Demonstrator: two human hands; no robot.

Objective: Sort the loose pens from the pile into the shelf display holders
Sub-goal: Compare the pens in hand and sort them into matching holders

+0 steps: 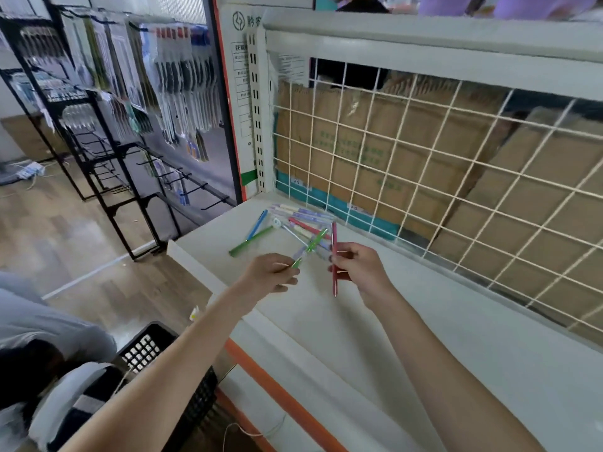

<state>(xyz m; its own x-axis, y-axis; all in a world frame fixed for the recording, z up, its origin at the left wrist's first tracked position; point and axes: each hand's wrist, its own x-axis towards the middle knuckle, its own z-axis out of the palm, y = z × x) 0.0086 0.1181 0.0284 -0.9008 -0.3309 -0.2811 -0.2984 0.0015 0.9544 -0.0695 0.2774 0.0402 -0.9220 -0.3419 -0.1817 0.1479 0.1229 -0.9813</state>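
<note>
My right hand (355, 269) is closed around a slim pink-red pen (334, 259); the fingers curl over its middle and hold it almost upright, one end above the hand and the other end below it. My left hand (272, 272) pinches the lower end of a thin light-green pen (311, 247) between the fingertips, and this pen slants up and to the right, towards the pink-red one. The two pens come near each other at the top, but I cannot tell if they touch. Both hands are raised above the white flat shelf surface (375, 337).

Just behind the hands lies the loose pile of coloured pens (303, 220) on the far left part of the same shelf, close to the white wire mesh back panel (424, 164). In the pile I see pink, lilac and white ones, lying crosswise. A little apart to the left, a darker green pen (250, 242) and a blue pen (257, 224) lie on the shelf, side by side.

Behind the mesh stand brown cardboard boxes (375, 138). The front of the shelf has an orange edge strip (280, 396). At the lower left a black plastic basket with holes (153, 347) sits on the wooden floor (65, 230). Farther left, black metal racks (107, 151) carry hanging packets of stationery, too blurred to read.
</note>
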